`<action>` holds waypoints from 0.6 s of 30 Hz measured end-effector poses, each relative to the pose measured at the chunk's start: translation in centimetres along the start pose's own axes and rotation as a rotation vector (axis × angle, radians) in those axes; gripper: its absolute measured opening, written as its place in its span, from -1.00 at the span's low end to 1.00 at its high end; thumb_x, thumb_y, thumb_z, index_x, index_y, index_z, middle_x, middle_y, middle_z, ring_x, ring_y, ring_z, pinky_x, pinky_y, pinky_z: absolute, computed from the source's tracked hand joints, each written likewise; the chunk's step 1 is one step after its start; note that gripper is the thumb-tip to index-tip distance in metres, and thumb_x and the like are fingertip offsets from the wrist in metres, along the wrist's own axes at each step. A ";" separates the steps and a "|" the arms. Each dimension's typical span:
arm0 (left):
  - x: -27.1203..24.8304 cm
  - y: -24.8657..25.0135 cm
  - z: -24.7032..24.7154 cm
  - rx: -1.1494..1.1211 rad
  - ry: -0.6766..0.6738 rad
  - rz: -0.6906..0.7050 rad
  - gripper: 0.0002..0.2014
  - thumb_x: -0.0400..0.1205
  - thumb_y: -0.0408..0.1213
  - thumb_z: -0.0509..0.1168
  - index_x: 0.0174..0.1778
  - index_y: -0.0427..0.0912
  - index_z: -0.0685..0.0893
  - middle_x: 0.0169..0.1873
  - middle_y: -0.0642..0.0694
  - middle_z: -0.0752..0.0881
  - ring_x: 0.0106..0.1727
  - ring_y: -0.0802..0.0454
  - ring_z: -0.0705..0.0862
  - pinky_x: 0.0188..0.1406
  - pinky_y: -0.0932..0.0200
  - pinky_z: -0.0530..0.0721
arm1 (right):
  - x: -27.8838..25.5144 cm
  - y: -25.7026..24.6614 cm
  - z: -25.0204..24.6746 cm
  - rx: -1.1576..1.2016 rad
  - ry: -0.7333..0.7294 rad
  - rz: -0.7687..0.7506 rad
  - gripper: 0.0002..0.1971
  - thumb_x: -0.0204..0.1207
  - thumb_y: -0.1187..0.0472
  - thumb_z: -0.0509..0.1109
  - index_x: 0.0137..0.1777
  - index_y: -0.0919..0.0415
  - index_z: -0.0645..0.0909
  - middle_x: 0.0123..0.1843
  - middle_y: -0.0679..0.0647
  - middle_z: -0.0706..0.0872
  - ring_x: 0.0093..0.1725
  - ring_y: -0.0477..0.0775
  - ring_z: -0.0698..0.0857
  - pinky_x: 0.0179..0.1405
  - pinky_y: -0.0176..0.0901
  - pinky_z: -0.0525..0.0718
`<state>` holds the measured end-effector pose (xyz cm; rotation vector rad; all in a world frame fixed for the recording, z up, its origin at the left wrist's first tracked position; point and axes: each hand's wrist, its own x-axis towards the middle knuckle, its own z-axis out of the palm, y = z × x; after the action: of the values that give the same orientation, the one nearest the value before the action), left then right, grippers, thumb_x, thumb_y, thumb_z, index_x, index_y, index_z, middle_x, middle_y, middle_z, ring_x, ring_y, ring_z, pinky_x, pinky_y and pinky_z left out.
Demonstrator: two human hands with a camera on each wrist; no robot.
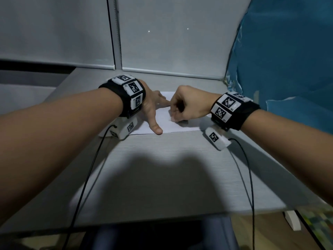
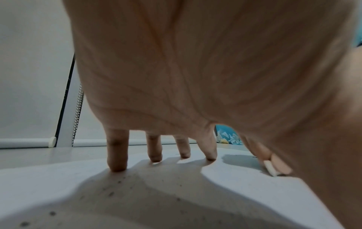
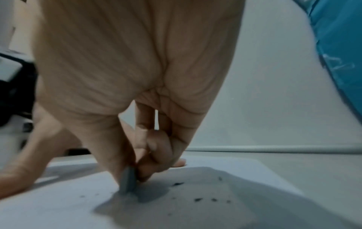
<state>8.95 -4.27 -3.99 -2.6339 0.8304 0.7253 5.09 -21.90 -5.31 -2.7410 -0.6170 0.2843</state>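
1. Eraser (image 3: pixel 128 181): a small pale block standing on edge, its lower end pressed on the sheet of paper (image 1: pixel 173 128), near the middle of the sheet's right half.
2. Right hand (image 1: pixel 189 103): curled into a loose fist above the sheet. The thumb and bent fingertips pinch the upper part of the eraser, and the other fingers are folded into the palm.
3. Left hand (image 1: pixel 153 107): laid on the left part of the sheet with fingers (image 2: pixel 117 155) straight and spread. In the left wrist view the tips press down on the paper. The thumb points toward the near edge of the sheet. The forefinger reaches to just beside the right hand's knuckles; contact cannot be told.
4. Crumbs (image 3: pixel 197 199): dark specks scattered on the paper to the right of the eraser and under the left palm.
5. Table (image 1: pixel 162 159): a grey surface on which the sheet lies flat, toward the far edge.
6. Wristbands (image 1: pixel 129 92): black straps with white marker tiles, one on each wrist. Cables (image 1: pixel 86 177) run from them back across the table toward the person.
7. Roller blinds (image 1: pixel 54 33): two pale panels behind the table, with a bead chain (image 2: pixel 77 116) between them.
8. Blue fabric (image 1: pixel 288 60): hangs at the right, beside the table's far corner.
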 end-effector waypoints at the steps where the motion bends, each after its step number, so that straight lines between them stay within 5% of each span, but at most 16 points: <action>1: 0.1 0.0 0.0 0.004 0.002 0.001 0.34 0.13 0.49 0.53 0.72 0.42 -0.16 0.75 0.19 -0.14 0.76 -0.11 0.00 0.55 -0.35 0.26 | 0.0 0.4 -0.3 -0.029 0.027 0.020 -0.80 0.51 0.21 0.63 -0.32 0.21 0.78 -0.41 0.01 0.84 -0.43 -0.15 0.75 -0.25 -0.28 0.67; 8: 0.3 -0.1 0.1 -0.030 0.007 -0.012 0.21 0.11 0.42 0.60 0.68 0.40 0.16 0.70 0.20 -0.01 0.69 -0.18 0.21 0.46 -0.27 0.44 | 0.0 -2.1 1.1 -0.002 -0.026 -0.083 -0.82 0.48 0.23 0.67 -0.29 0.23 0.78 -0.38 0.00 0.83 -0.41 -0.11 0.76 -0.26 -0.29 0.75; 13: 0.3 -0.1 0.0 0.012 0.006 0.003 0.32 0.17 0.44 0.55 0.73 0.41 -0.16 0.75 0.16 -0.09 0.75 -0.13 0.05 0.54 -0.31 0.30 | 0.7 0.8 -0.5 0.002 0.010 0.042 -0.81 0.52 0.18 0.66 -0.30 0.19 0.81 -0.41 -0.01 0.85 -0.44 -0.16 0.74 -0.31 -0.38 0.66; 18: 0.3 0.1 -0.1 0.038 0.014 0.003 0.33 0.22 0.42 0.55 0.73 0.38 -0.24 0.76 0.14 -0.16 0.76 -0.10 -0.02 0.58 -0.30 0.23 | 0.9 2.0 -1.5 -0.142 0.048 0.114 -0.83 0.45 0.14 0.67 -0.33 0.09 0.80 -0.46 -0.20 0.78 -0.44 -0.26 0.69 -0.32 -0.30 0.67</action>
<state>9.17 -4.49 -4.12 -2.6079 0.8437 0.6856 7.02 -23.64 -4.72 -2.9158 -0.4871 0.2078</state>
